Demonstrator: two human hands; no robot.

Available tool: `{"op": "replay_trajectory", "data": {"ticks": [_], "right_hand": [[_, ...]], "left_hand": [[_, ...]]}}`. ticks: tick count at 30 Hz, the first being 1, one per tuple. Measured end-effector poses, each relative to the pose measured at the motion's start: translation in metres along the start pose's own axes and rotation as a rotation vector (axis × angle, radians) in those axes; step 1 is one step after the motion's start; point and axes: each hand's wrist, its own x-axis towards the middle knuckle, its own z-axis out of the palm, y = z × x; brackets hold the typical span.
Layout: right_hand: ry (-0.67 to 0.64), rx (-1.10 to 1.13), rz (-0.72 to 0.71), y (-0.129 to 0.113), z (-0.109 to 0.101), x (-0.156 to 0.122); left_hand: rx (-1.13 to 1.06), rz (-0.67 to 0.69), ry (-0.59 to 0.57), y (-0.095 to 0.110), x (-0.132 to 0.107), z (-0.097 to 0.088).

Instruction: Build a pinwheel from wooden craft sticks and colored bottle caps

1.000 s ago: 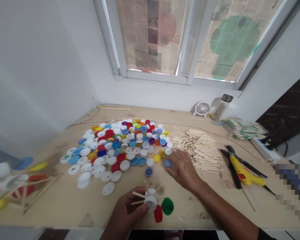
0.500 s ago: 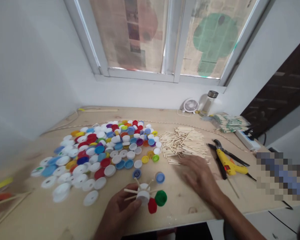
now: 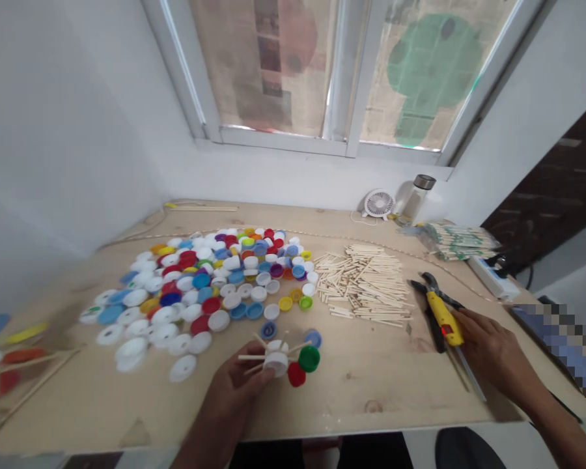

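My left hand [image 3: 237, 384] is closed on a white bottle cap [image 3: 276, 365] near the table's front edge. Several short wooden sticks stick out around this cap like spokes. Beside it are a green cap [image 3: 309, 358] and a red cap [image 3: 297, 374]; whether they are joined to the sticks I cannot tell. On the right, my right hand [image 3: 491, 352] is closed around the handle of a yellow hot glue gun [image 3: 443, 318], which still lies on the table by black-handled pliers [image 3: 432, 281]. The fingers partly hide the handle.
A wide heap of colourful bottle caps [image 3: 202, 280] covers the left middle, with a pile of short sticks [image 3: 364, 286] beside it. Behind stand a small fan [image 3: 379, 204] and a glass bottle [image 3: 417, 198]. A power strip [image 3: 493, 277] lies at right.
My right hand has left the stick pile, moved right and taken hold of the glue gun's handle. My left hand still holds the white cap with sticks. The view has shifted slightly.
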Motion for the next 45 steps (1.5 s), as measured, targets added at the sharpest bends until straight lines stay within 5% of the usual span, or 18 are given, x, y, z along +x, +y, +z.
{"op": "replay_trajectory", "data": {"ticks": [9,16,21,26,33,45], "right_hand": [[-0.021,0.091,-0.013,-0.006,-0.002,0.011],[0.024,0.446,0.333,-0.074,-0.048,0.006],[0.125,0.717,0.206,-0.153,-0.075,0.009],[0.138,0.954,-0.107,-0.204,-0.078,0.012],[0.127,0.937,-0.278,-0.225,-0.068,0.017],[0.250,0.904,-0.145,-0.250,-0.072,0.021]], "left_hand": [[-0.053,0.039,-0.068,0.005,-0.006,0.003],[-0.029,0.109,0.025,0.000,-0.009,0.008],[0.067,0.140,0.057,-0.002,-0.012,0.012],[0.109,0.151,0.103,-0.002,-0.017,0.015],[0.133,0.195,0.153,-0.006,-0.018,0.014],[0.185,0.297,0.236,-0.013,-0.020,0.015]]}}
